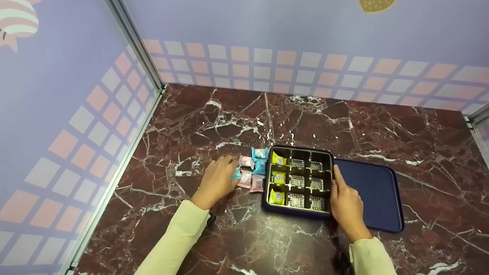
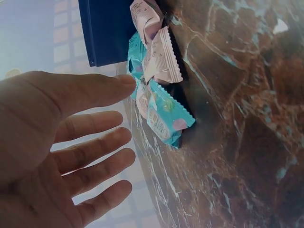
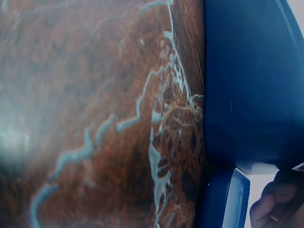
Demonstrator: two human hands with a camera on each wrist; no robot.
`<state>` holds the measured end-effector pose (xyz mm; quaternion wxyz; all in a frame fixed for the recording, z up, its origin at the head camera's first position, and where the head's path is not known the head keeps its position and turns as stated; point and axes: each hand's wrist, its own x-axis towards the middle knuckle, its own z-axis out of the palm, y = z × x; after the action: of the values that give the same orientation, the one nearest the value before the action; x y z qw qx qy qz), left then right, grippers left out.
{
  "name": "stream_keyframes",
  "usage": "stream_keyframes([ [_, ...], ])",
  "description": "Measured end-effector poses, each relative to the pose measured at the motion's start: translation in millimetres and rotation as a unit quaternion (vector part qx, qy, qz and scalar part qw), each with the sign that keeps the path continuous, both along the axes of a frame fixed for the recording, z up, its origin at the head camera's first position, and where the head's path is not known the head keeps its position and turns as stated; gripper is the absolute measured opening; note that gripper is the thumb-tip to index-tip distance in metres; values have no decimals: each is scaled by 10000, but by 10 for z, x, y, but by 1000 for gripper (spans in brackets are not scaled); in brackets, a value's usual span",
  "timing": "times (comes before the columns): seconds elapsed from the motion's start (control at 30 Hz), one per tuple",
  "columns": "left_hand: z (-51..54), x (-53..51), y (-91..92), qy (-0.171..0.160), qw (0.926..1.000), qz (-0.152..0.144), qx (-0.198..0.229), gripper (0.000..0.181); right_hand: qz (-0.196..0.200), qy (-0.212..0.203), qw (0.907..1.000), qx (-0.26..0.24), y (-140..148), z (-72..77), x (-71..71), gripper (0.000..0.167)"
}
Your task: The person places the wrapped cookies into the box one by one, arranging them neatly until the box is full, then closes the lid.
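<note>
A dark blue square box (image 1: 300, 212) with a gold compartment insert stands on the marbled table. Yellow-wrapped candies (image 1: 279, 178) sit in its left column; the other compartments hold none. Left of the box lie several wrapped candies, some pink (image 1: 246, 178), some blue (image 1: 260, 153). My left hand (image 1: 218, 179) is beside the leftmost blue candy (image 2: 166, 114), its fingers loosely extended and not closed around it. In the left wrist view, the thumb is nearest the candies. My right hand (image 1: 347, 202) grips the box's right side; only part of its fingers shows in the right wrist view.
A flat dark blue lid (image 1: 376, 194) lies right of the box, partly covered by the right hand. Purple panels with pink and white squares (image 1: 263, 55) border the marble tabletop (image 1: 229, 126) at the back and left.
</note>
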<state>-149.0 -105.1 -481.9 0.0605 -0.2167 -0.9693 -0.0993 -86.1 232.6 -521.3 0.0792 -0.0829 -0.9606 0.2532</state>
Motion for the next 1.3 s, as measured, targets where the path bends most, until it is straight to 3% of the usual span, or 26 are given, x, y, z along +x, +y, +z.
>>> stream_keyframes([
  [0.2,-24,-36,13,-204,9997,40,-136,36,-59,-179,9998,32,17,17,-4,48],
  [0.67,-159,-26,-53,-140,9999,5,45,34,-50,-263,9996,-35,5,-22,47,48],
  [0.9,-206,-70,-76,-29,10000,12,-71,31,-20,-173,9998,-11,-11,-11,23,48],
  [1.3,-214,-132,-66,53,9998,-96,170,28,-47,139,9999,54,-9,-7,-9,46],
])
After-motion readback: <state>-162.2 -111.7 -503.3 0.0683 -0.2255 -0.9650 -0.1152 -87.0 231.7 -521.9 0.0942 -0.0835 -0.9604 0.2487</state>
